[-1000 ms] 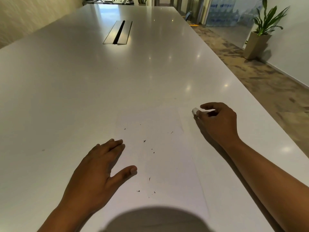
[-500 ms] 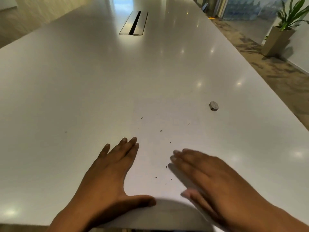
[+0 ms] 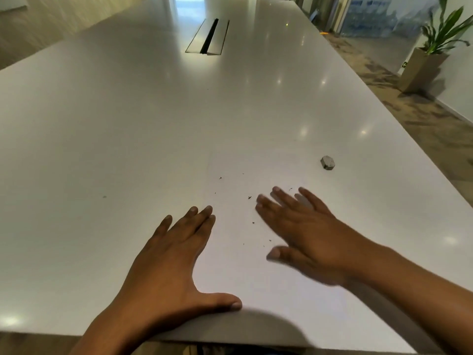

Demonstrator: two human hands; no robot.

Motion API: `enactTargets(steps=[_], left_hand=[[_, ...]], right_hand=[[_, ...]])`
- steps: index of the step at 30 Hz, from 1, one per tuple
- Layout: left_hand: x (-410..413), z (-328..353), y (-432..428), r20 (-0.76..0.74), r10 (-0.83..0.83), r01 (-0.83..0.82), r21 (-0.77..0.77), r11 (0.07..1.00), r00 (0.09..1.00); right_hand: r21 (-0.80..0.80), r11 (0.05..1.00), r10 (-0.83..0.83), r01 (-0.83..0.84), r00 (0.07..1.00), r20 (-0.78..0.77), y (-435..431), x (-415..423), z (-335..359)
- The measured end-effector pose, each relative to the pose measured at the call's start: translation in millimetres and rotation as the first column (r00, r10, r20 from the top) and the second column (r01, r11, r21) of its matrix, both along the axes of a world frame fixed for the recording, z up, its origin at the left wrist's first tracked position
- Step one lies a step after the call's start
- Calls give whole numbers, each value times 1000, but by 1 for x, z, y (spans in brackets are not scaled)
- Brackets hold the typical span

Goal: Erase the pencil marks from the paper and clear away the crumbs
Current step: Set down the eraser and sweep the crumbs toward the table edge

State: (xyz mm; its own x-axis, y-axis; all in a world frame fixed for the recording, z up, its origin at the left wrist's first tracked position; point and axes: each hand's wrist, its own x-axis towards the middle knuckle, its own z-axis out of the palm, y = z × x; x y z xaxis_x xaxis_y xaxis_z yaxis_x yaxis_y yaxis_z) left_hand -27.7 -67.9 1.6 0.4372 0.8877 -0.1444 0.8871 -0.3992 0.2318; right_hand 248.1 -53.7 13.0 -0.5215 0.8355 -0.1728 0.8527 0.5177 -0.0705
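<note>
Table point(image 3: 128, 124): one, long, white and glossy. It takes up most of the view.
Potted plant point(image 3: 432, 47): one, on the floor far right, off the table. Not relevant.
Cable hatch point(image 3: 208, 37): one, set into the tabletop far centre.
Paper point(image 3: 230, 267): one white sheet at the near edge, between the hands. It's white on white, so only its left edge reads clearly. No pencil marks visible on it from here.
Hands: two, both empty.
- Left hand point(image 3: 169, 260) lies flat with straight fingers on the sheet's left side, thumb along the near table edge. Judging by the pose, it's pinning the sheet so it won't slide.
- Right hand point(image 3: 302, 231) is over the sheet's right side, fingers straight and spread, gripping nothing. It's blurred, so I can't tell if it touches the paper. Looks like a brushing pass at the debris.
Eraser point(image 3: 327, 162): one, small and grey, on bare table to the far right of the sheet, apart from both hands. Probably parked, with erasing done.
Crumbs point(image 3: 249, 197): roughly nine dark specks across the middle of the sheet, a few too small to count. One more speck point(image 3: 104, 196) sits on the table well to the left.
</note>
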Motion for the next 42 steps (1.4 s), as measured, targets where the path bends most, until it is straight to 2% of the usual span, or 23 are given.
enactTargets(steps=[3, 6, 9, 10, 12, 14, 17, 25, 28, 30, 33, 38, 42], left_hand=[[0, 0, 0, 33, 14, -13, -3, 1000, 999], [0, 1, 0, 26, 6, -5, -14, 1000, 1000], [0, 0, 3, 6, -3, 3, -18, 1000, 1000], [0, -1, 3, -9, -7, 7, -18, 1000, 1000], [0, -1, 2, -6, -6, 6, -12, 1000, 1000], [0, 0, 1, 6, -2, 2, -8, 1000, 1000], [0, 0, 1, 7, 10, -10, -19, 1000, 1000], [1, -1, 0, 84, 27, -28, 16, 999, 996], [4, 2, 0, 146, 27, -40, 89, 995, 989], [6, 4, 2, 106, 24, -36, 113, 993, 994], [4, 1, 5, 104, 7, -9, 14, 1000, 995], [4, -2, 7, -11, -9, 9, -7, 1000, 1000], [1, -4, 7, 10, 3, -3, -15, 1000, 1000]], right_hand=[[24, 996, -79, 81, 993, -85, 4, 0, 11], [-21, 997, 65, -68, 991, -120, -22, -16, 15], [46, 967, 253, -252, 967, -11, -44, -34, -3], [65, 962, 265, -266, 964, 25, -45, -36, -8], [30, 978, 206, -206, 978, 15, -33, -34, -10], [-19, 999, 28, -29, 999, -36, -13, -26, -4], [7, 992, -128, 129, 991, -30, 9, -13, 5], [14, 996, -82, 88, 969, -233, 5, -84, 9], [-5, 995, -100, 104, 941, -322, 27, -108, 6], [-18, 991, -133, 133, 947, -293, 38, -117, 1], [-50, 968, -249, 244, 953, -170, 36, -109, -7], [-59, 888, -458, 455, 888, -44, 16, -85, 0], [-16, 926, -376, 378, 916, -137, 25, -103, 13]])
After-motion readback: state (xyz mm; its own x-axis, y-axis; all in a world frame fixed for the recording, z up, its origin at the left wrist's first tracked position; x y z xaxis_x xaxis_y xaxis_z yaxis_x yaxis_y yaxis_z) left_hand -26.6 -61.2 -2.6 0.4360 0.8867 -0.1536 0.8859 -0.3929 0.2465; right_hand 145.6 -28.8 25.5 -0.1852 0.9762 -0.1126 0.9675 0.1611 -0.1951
